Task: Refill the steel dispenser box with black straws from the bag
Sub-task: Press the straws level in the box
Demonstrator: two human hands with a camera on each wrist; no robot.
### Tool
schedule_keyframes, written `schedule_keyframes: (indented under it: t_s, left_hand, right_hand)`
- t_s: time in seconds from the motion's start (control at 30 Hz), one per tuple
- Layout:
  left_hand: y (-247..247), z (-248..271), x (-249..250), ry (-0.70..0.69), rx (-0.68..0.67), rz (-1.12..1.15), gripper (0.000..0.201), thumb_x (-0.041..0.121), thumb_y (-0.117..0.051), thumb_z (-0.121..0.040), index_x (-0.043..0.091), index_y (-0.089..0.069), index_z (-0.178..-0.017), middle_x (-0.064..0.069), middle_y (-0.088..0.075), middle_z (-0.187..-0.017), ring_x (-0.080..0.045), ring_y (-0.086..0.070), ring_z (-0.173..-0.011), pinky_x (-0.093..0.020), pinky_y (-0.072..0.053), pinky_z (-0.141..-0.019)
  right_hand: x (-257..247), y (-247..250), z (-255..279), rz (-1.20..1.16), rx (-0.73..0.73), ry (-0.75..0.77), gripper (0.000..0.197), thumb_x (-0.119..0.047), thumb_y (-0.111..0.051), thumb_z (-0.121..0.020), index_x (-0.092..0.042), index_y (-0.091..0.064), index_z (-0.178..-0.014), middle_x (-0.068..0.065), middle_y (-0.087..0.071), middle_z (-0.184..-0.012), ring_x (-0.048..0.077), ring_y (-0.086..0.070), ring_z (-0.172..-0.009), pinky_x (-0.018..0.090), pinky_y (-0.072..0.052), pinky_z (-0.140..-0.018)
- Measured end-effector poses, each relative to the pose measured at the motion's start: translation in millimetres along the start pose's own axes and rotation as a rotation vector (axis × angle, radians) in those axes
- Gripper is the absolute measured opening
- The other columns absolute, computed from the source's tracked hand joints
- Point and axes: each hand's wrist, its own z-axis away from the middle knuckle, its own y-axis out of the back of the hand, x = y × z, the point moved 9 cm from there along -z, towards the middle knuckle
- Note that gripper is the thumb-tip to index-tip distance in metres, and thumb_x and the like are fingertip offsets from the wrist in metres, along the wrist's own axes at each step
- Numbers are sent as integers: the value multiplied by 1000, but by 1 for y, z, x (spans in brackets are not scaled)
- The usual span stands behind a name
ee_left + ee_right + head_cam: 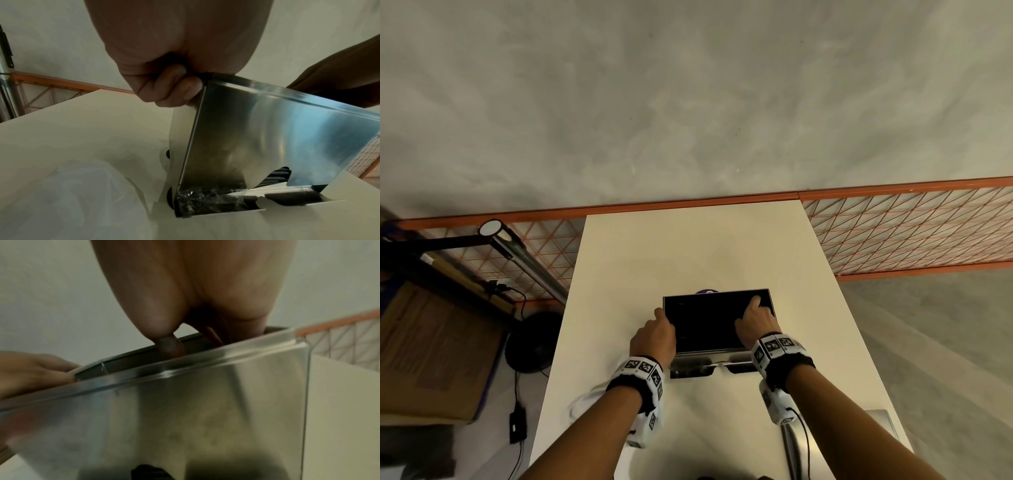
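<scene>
Steel, brushed and reflective: the dispenser box (717, 323) stands on the white table (688, 246), top open, long axis running left to right across the body, interior dark and unreadable from above. Just at the box's left top corner, the left hand (654, 337), fingers (176, 87) curled against the rim at that corner, gripping the box. Over the box's right half, the right hand (755, 323), reaching down into the open top; thumb (170, 345) dipping inside behind the front wall, other digits hidden below the rim, so no telling whether anything is held there. Low in the box's front wall, a cut-out showing black straws (276, 176) lying parallel to the long axis. Left of the box and nearer the body, a crumpled clear plastic bag (78, 186) on the table, apparently the supply. Both forearms roughly parallel, wrists bent down, the right deeper than the left. Probable step: levelling or seating straws inside while bracing the box. For another handful, left hand nearer the bag. Behind the box, a small purple object (707, 292), mostly hidden.
</scene>
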Motion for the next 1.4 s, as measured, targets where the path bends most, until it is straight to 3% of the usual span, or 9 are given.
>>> schedule_keyframes:
  t_s: [0.07,0.27,0.47,0.63,0.87,1.07,1.17,1.4]
  left_hand:
    - [0,0,1,3,-2,1,30,22,-35,-108,5,-40,-133,-19,-66,-119,-42,-65,-107,-43,-47,-80]
    - [2,1,1,13,-5,0,31,23,-34,-108,5,-40,-133,-19,-66,-120,-41,-65,-108,-44,-48,-82]
    - [2,1,2,-2,-3,-14,29,22,-35,-109,5,-40,-132,-18,-67,-119,-41,-66,-106,-44,-48,-80]
    - [3,2,2,0,-3,-29,30,22,-36,-108,5,-39,-132,-18,-67,-120,-41,-66,-108,-44,-49,-82]
    - [2,2,2,2,-4,-37,31,21,-37,-108,4,-39,-134,-18,-66,-121,-41,-66,-109,-44,-49,-83]
    - [-1,0,0,-6,-3,-37,36,22,-36,-108,3,-36,-139,-19,-65,-122,-41,-66,-108,-45,-49,-84]
    - [-1,-1,1,-9,-1,-26,34,22,-35,-108,4,-37,-137,-19,-66,-120,-41,-66,-106,-44,-48,-81]
    - [0,1,0,-4,-12,-15,30,20,-39,-107,5,-38,-133,-18,-66,-119,-41,-66,-107,-45,-49,-81]
  right_hand:
    - [-1,-1,2,53,11,-1,72,-22,-48,-95,3,-11,-151,27,-45,-140,40,-49,-127,40,-44,-100]
    - [3,-2,2,-58,-34,-69,54,-22,-53,-93,1,-33,-137,23,-53,-133,41,-55,-120,40,-47,-91]
    - [5,-4,1,23,-21,-30,61,-20,-49,-95,3,-23,-144,25,-52,-135,39,-53,-123,40,-46,-96]
    - [9,-5,0,-51,-79,-88,49,-24,-52,-94,-1,-37,-134,22,-52,-134,41,-53,-122,40,-46,-94]
    - [9,-4,-1,-47,-43,-90,42,-24,-50,-96,-1,-40,-129,23,-55,-130,40,-56,-119,40,-47,-92]
    - [11,-6,-4,-129,-105,-97,55,-41,-47,-98,2,-46,-133,22,-55,-133,39,-55,-118,36,-45,-90]
    - [11,-6,-7,-128,-107,-77,53,-39,-47,-100,3,-45,-132,24,-55,-131,39,-56,-117,34,-43,-85]
    - [9,-9,-2,-131,-96,-134,54,-41,-44,-100,-1,-38,-135,24,-48,-138,42,-49,-125,41,-41,-97]
